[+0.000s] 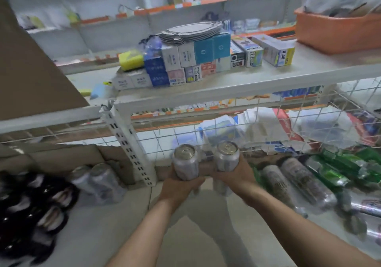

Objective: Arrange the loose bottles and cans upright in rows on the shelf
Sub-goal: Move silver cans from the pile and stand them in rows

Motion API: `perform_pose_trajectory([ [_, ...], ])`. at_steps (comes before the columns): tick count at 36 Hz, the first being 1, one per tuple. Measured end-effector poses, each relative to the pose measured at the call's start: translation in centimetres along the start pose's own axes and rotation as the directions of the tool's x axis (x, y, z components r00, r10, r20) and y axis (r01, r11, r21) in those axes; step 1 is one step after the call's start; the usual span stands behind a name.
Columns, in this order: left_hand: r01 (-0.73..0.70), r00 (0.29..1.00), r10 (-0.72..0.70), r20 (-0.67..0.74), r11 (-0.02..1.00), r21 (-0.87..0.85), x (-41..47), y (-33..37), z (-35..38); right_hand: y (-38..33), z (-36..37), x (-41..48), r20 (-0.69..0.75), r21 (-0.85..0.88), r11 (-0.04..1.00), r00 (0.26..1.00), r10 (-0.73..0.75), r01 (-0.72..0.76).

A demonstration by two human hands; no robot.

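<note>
Dark bottles (pixel 299 180) and green bottles (pixel 334 171) lie on their sides, heaped together toward the right edge of the lower shelf (pixel 115 225), the broad white board that carries nearly everything here. Loose cans (pixel 365 204) lie flat nearer its front right corner. None of these stands in a row yet. A wire mesh (pixel 268 126) closes the shelf's back edge and would, I judge, give a row something straight to line up against. Along the left edge sits a dark cluster (pixel 31 204), too blurred to tell whether it stands upright. Two pale cans (pixel 99 182) lean just beside the slotted post (pixel 132 149).

Over the bare middle of the shelf, toward the back edge, the left hand (pixel 179 186) curls round the left can (pixel 185 163). The right hand (pixel 237 173) curls round the right can (pixel 227 157). Both cans are lid-up and near each other without touching. Each is gripped low on its body, probably so it can be set straight down on its base. Something pale shows under the right hand; I cannot tell what it is.
</note>
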State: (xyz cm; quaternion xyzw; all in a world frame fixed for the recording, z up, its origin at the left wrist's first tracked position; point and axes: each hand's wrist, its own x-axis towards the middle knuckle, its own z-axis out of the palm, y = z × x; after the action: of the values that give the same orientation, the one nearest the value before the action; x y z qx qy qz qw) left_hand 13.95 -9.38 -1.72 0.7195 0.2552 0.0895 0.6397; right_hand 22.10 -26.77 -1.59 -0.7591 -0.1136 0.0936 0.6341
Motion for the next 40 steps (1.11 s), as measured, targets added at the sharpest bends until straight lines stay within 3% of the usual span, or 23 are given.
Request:
perform_pose_trajectory([
  [5, -0.039, 0.994, 0.035, -0.107, 0.999, -0.032, -2.4, 1.0, -6.2, -2.9, 6.0, -1.5, 0.11, 0.072, 0.997, 0.994, -0.01, 0.002],
  [10, -0.048, 0.978, 0.047, -0.204, 0.999, -0.002, -3.7, -0.3, -13.4, -5.6, 12.6, -3.1, 0.172, 0.011, 0.998, 0.983, -0.061, 0.06],
  [14, -0.086, 0.979, 0.092, -0.182, 0.996, 0.039, -4.1, -1.3, -19.3, -7.5, 18.1, -4.9, 0.216, -0.019, 0.993, 0.97, -0.107, 0.114],
  [22, -0.105, 0.984, 0.107, -0.146, 0.994, 0.017, -3.3, -3.8, -28.5, -6.6, 28.1, -7.4, 0.144, 0.037, 0.999, 0.99, -0.015, 0.009],
  [32, 0.033, 0.998, -0.034, -0.057, 0.999, -0.025, -2.6, -6.6, -31.6, -4.5, 33.8, -8.6, 0.125, 0.023, 0.993, 0.985, 0.114, -0.118],
  [40, 0.108, 0.993, -0.096, -0.067, 0.973, 0.204, -0.4, -7.7, -31.5, -2.7, 35.8, -7.0, 0.13, -0.036, 0.992, 0.983, 0.126, -0.122],
])
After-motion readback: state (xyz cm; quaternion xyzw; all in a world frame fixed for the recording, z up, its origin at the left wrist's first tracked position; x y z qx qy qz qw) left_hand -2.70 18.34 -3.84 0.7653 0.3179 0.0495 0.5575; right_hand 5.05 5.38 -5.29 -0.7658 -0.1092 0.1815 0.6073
